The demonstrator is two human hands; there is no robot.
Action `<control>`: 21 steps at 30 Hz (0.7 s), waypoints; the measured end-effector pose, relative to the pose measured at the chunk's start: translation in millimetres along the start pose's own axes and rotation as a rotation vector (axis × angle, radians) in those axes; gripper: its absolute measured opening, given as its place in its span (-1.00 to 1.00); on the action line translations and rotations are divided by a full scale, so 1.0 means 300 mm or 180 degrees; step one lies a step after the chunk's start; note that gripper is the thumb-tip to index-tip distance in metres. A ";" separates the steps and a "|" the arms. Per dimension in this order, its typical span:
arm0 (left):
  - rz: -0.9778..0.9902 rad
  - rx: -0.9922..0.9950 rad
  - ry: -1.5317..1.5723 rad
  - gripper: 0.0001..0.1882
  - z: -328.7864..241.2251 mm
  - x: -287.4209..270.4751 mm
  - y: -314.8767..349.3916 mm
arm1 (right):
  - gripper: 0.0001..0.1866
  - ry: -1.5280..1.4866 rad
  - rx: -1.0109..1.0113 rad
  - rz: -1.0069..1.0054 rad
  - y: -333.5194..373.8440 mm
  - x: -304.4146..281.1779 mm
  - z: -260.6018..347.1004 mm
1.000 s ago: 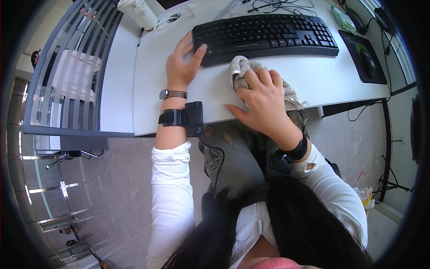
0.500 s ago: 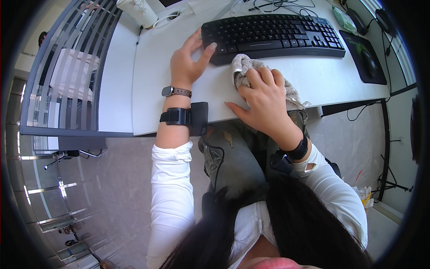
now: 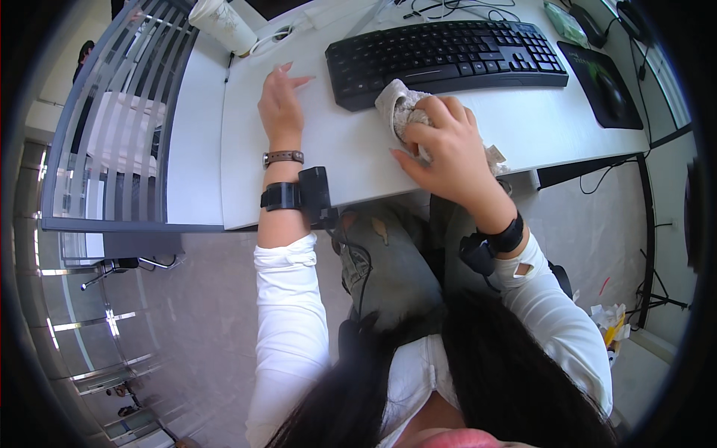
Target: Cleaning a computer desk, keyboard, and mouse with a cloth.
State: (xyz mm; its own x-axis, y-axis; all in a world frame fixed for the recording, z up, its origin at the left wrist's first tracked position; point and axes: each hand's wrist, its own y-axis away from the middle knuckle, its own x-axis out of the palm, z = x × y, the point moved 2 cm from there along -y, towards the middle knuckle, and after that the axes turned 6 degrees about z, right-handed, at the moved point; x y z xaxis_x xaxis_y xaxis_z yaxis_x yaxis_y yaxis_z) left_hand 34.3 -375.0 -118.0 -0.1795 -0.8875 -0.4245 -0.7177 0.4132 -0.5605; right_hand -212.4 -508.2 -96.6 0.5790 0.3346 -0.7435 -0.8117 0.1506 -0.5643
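Note:
My right hand [image 3: 448,149] grips a beige terry cloth [image 3: 401,107] and presses it on the white desk, just in front of the black keyboard [image 3: 448,63]. One fold of the cloth sticks out to the left, by the keyboard's near edge, and its tail with a small tag shows past my palm. To the left of the keyboard, apart from it, my left hand [image 3: 281,107] is turned on its side with nothing in it. Its thumb and fingers are apart.
A black mouse [image 3: 614,101] lies on a dark mouse pad [image 3: 597,82] at the right. Behind the keyboard are tangled cables [image 3: 463,9] and a green packet [image 3: 565,26]. A white cup [image 3: 222,26] stands at the far left, beside a slatted partition [image 3: 123,112].
My left hand has let go of the keyboard's left end and moved left. The keyboard sits slightly further left in the view. My right hand still holds the cloth, shifted slightly.

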 end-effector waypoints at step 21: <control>-0.0168 -0.0811 -0.0050 -0.42 -0.029 -0.023 0.034 | -0.85 0.1826 0.1981 -0.1454 0.325 -0.423 -0.571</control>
State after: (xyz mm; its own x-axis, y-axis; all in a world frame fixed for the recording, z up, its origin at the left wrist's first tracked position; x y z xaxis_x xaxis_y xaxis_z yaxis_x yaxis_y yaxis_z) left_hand 22.2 -366.5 -114.5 -0.1283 -0.9024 -0.4114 -0.8725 0.2999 -0.3858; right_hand -351.9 -695.4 -118.8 0.6648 -0.3597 -0.6547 -0.2984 0.6756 -0.6741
